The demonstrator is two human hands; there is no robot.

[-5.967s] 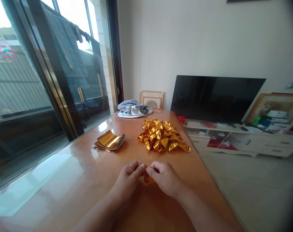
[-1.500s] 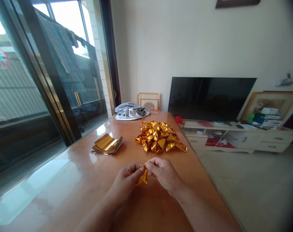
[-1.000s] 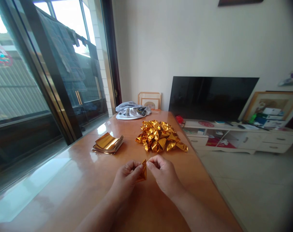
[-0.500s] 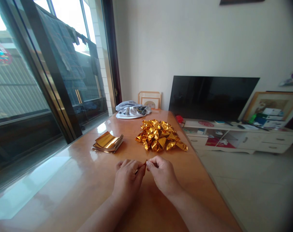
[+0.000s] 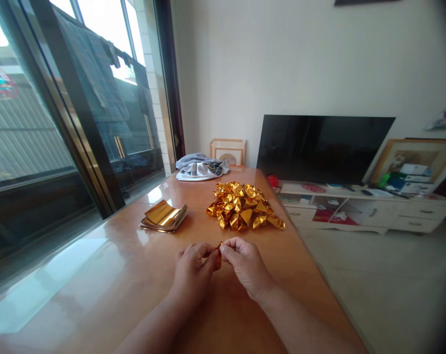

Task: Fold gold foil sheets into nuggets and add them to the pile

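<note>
Head camera looked down on a small piece of gold foil paper point(image 5: 218, 254), pinched between the fingertips of both hands just above the tabletop point(image 5: 134, 275), near its front edge. The left hand point(image 5: 192, 270) was curled closed with thumb and forefinger nipping the piece's left side; the right hand point(image 5: 245, 265) was likewise closed, thumb and forefinger on its upper right. So little of the foil showed between the fingers that its shape was hard to read; what did show stood roughly upright, long axis running top to bottom, with a narrow tip pointing up and away from the person.

Judging by the compact form, the piece was already well folded and being pressed or tucked near its last creases, though I cannot tell which fold. Beyond the hands, a heap of finished gold foil folds point(image 5: 243, 212) lay mid-table, so much of the work seemed done. To its left, well apart, a stack of flat gold foil sheets point(image 5: 164, 216) remained unfolded, so more appeared to be left.

At the far end lay a crumpled grey cloth point(image 5: 201, 168), with a framed picture point(image 5: 228, 150) behind it. A dark television point(image 5: 322, 147) stood to the right, and a glass sliding door point(image 5: 61, 128) ran along the left
</note>
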